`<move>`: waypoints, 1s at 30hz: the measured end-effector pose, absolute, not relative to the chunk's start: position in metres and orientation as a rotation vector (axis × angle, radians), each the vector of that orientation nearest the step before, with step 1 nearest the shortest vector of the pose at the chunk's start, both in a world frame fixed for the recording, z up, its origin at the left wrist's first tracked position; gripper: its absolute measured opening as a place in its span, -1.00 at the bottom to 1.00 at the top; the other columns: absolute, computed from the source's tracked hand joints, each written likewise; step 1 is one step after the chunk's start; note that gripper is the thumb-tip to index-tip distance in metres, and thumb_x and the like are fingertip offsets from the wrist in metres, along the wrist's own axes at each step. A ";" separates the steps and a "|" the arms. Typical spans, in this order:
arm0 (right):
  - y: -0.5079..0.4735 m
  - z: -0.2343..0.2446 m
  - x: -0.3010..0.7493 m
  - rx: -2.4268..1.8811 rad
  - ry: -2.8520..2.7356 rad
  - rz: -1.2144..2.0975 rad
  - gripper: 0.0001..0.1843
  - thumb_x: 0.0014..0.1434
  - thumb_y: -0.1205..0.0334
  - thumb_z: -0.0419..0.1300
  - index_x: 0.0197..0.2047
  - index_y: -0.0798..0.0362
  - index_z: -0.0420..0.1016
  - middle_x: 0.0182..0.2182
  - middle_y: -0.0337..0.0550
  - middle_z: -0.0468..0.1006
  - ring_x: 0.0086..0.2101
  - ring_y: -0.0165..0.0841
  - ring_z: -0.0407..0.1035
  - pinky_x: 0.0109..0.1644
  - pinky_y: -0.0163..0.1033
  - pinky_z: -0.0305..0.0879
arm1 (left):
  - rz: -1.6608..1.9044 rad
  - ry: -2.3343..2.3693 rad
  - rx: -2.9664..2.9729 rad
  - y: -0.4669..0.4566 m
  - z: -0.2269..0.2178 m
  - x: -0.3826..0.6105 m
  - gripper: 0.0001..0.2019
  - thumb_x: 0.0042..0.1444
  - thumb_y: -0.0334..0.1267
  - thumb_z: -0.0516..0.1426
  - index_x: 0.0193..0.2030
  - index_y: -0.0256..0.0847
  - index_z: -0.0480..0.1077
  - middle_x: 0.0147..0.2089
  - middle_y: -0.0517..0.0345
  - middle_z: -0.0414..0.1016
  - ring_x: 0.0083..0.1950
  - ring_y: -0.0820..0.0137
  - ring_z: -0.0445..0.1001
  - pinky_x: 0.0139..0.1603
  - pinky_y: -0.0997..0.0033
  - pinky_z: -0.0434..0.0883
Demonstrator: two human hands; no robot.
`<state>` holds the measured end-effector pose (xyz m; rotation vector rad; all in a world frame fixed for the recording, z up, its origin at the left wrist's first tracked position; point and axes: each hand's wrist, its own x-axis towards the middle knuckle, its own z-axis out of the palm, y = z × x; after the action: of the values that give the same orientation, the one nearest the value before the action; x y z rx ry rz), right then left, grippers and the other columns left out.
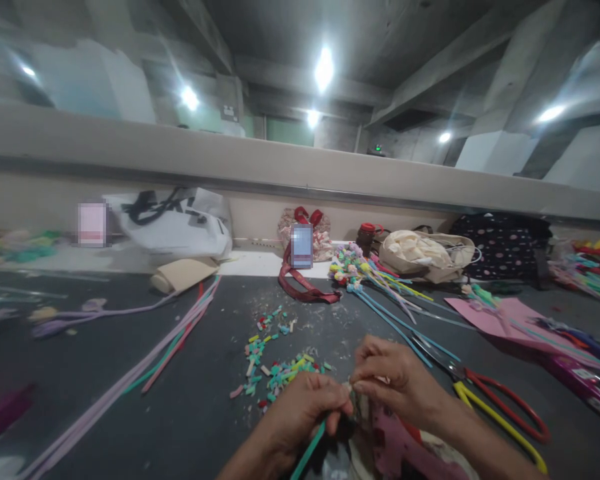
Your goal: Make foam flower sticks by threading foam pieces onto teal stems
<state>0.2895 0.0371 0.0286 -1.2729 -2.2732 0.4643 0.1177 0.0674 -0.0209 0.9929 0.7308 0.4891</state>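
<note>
In the lower middle of the head view, my left hand (307,410) is closed, pinching a green pipe cleaner (311,448) that slants down toward the bottom edge. My right hand (393,377) meets it fingertip to fingertip. Its thumb and forefinger are pressed together on a small pale bit that is mostly hidden, so I cannot make out what it is. Just beyond the left hand lies a scatter of short coloured cut pieces (280,373). Scissors (503,407) with one red and one yellow handle rest to the right of my right hand.
Long lilac stems (145,357) cross the dark table at left. Finished-looking flower stems (350,267), a cream bag (425,253) and a white bag (175,223) line the back. Pink sheets (515,327) and a magenta box (587,387) lie at right.
</note>
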 end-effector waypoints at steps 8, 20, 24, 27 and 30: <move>0.033 0.026 0.295 -1.240 -1.964 0.553 -0.80 0.10 0.30 0.07 -0.22 0.03 0.48 -0.39 -0.14 0.47 -0.35 -0.39 0.32 -0.28 -0.30 0.23 | 0.414 0.684 0.818 0.070 -0.012 0.113 -0.83 -0.17 -0.27 0.05 -0.62 -0.33 0.34 -0.84 0.32 0.20 -0.86 0.71 -0.13 -0.81 0.61 -0.28; 0.035 0.016 0.279 -1.045 -2.048 0.558 -0.77 0.06 0.33 0.11 -0.17 0.04 0.45 -0.31 -0.13 0.46 -0.32 -0.40 0.33 -0.28 -0.34 0.23 | 0.393 0.519 0.564 0.074 -0.020 0.110 -0.85 -0.15 -0.30 0.06 -0.59 -0.37 0.32 -0.84 0.31 0.20 -0.86 0.74 -0.10 -0.83 0.69 -0.24; 0.035 0.018 0.276 -1.044 -2.031 0.569 -0.81 0.08 0.31 0.10 -0.23 0.06 0.47 -0.35 -0.13 0.46 -0.33 -0.40 0.33 -0.28 -0.34 0.23 | 0.373 0.478 0.563 0.074 -0.020 0.109 -0.85 -0.14 -0.28 0.07 -0.57 -0.36 0.32 -0.82 0.31 0.22 -0.86 0.73 -0.09 -0.83 0.68 -0.24; 0.034 0.022 0.273 -1.055 -2.037 0.582 -0.83 0.08 0.32 0.09 -0.26 0.06 0.48 -0.36 -0.13 0.46 -0.33 -0.40 0.33 -0.26 -0.32 0.22 | 0.374 0.495 0.560 0.073 -0.019 0.109 -0.85 -0.14 -0.29 0.06 -0.57 -0.35 0.32 -0.84 0.33 0.18 -0.87 0.73 -0.10 -0.83 0.68 -0.23; 0.033 0.023 0.273 -1.054 -2.038 0.603 -0.84 0.06 0.35 0.10 -0.29 0.07 0.48 -0.39 -0.15 0.46 -0.35 -0.41 0.32 -0.28 -0.33 0.22 | 0.363 0.535 0.540 0.072 -0.018 0.110 -0.86 -0.14 -0.31 0.05 -0.59 -0.35 0.31 -0.85 0.33 0.17 -0.87 0.73 -0.11 -0.83 0.68 -0.23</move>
<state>0.2725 0.0333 0.0232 -1.0539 -2.0378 0.6027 0.1096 0.0723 -0.0177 0.5399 0.5347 0.3625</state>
